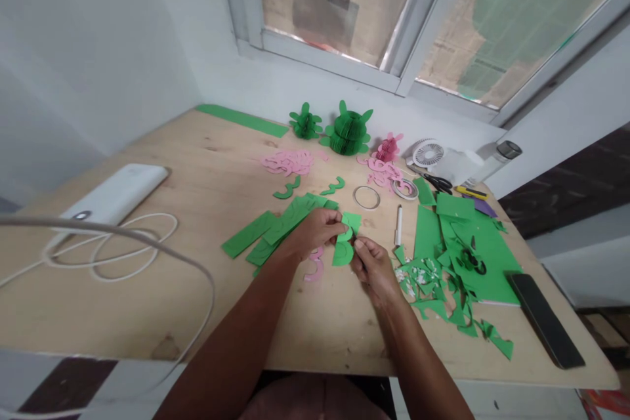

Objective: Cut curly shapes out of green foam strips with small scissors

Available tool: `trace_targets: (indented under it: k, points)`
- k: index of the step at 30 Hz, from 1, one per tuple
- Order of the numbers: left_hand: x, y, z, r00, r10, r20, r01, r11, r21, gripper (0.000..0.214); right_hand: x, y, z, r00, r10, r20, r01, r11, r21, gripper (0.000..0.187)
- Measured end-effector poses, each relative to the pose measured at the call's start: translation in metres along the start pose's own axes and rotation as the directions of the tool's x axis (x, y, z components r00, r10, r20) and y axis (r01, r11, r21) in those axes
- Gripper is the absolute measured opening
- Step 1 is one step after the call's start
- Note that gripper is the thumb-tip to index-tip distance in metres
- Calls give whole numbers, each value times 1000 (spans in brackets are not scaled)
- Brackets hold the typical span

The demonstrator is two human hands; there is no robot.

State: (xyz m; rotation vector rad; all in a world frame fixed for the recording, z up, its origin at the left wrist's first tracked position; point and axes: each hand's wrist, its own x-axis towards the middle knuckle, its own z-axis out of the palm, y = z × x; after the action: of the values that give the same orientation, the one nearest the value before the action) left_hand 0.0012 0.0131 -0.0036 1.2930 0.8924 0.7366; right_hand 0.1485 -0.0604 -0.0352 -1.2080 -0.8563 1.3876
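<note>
Both my hands meet over the middle of the wooden table [147, 289]. My left hand [315, 231] pinches the upper part of a green paper cutout [346, 244]. My right hand [374, 266] pinches the same cutout at its lower right edge. A pink curved paper piece [315, 268] lies on the table just under my left hand. A stack of green paper strips [270, 230] fans out to the left of my left hand.
Green paper sheets and scraps [457, 256] lie at right, with a black phone [544, 318] near the edge. Tape rolls [367, 197], a white pen [398, 225], scissors [438, 182], a small fan [428, 153], folded paper figures [347, 131], pink cutouts [288, 161], and a white power bank [118, 193] with cable.
</note>
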Motion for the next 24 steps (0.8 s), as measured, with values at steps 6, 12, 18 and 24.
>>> trace_targets:
  k: [6, 12, 18, 24]
  points:
    - [1, -1, 0, 1000, -7, 2, 7, 1000, 19, 18, -2, -1, 0, 1000, 9, 7, -9, 1000, 10, 44]
    - [2, -5, -3, 1000, 9, 23, -11, 997, 71, 18, -2, -1, 0, 1000, 5, 14, -5, 1000, -9, 43]
    - [1, -5, -4, 999, 15, 43, -18, 997, 77, 19, -1, 1, -2, 1000, 4, 24, -3, 1000, -6, 41]
    - [2, -6, -4, 999, 13, 51, -17, 997, 81, 18, 0, 3, -2, 1000, 6, 19, -6, 1000, -3, 42]
